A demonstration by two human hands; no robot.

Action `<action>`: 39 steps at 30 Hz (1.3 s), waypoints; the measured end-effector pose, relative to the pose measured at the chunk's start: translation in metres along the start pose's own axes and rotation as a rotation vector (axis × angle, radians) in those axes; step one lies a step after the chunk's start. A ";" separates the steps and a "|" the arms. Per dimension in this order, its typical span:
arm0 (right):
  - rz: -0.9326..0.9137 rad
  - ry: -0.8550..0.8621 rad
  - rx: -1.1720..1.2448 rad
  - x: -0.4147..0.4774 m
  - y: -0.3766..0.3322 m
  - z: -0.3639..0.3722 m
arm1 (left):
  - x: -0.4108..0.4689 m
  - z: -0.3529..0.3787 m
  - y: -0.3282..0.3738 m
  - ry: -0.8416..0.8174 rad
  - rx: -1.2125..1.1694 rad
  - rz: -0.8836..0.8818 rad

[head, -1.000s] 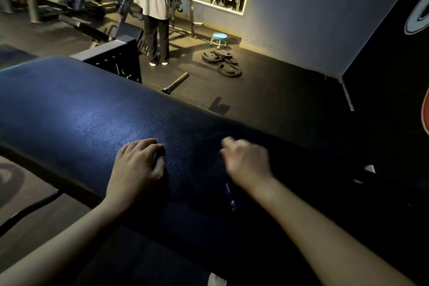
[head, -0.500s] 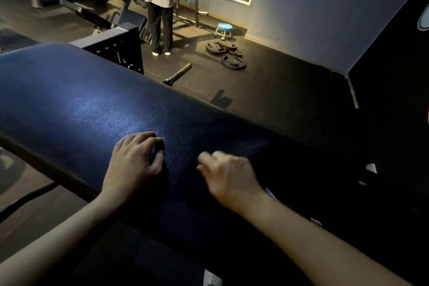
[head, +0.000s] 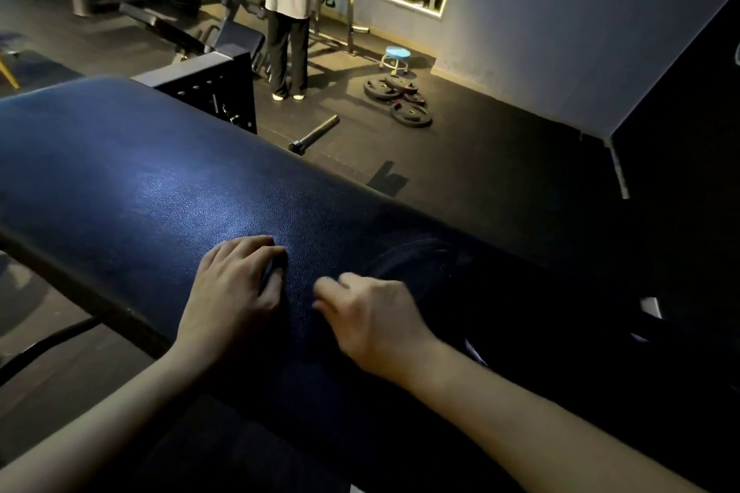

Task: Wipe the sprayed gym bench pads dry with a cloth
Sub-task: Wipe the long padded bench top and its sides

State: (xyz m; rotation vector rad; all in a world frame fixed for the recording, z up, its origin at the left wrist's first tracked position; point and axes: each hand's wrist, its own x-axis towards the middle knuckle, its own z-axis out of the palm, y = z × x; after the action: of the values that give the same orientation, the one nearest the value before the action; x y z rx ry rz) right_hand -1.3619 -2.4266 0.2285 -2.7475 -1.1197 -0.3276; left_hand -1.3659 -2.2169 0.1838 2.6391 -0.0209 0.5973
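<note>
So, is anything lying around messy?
Yes. A few weight plates lie in a loose heap on the floor beside a small blue stool, and a short metal bar lies alone nearby. They look left out, easy to trip over.

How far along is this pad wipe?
Done: wipe streaks mark the bench pad beside the right hand. In hand: that hand, blurred, sits on the pad near the resting left hand; no cloth discernible. Left: seemingly the stretch beyond the left hand.
</note>
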 end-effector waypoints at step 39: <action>0.379 -0.020 -0.290 -0.045 0.073 -0.032 | -0.002 -0.001 0.002 -0.059 -0.016 -0.034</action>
State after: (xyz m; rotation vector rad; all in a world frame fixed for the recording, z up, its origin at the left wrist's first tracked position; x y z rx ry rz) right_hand -1.3462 -2.5160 0.2430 -3.1385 -0.5670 -0.4391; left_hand -1.3687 -2.2179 0.1848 2.6356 0.0010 0.5059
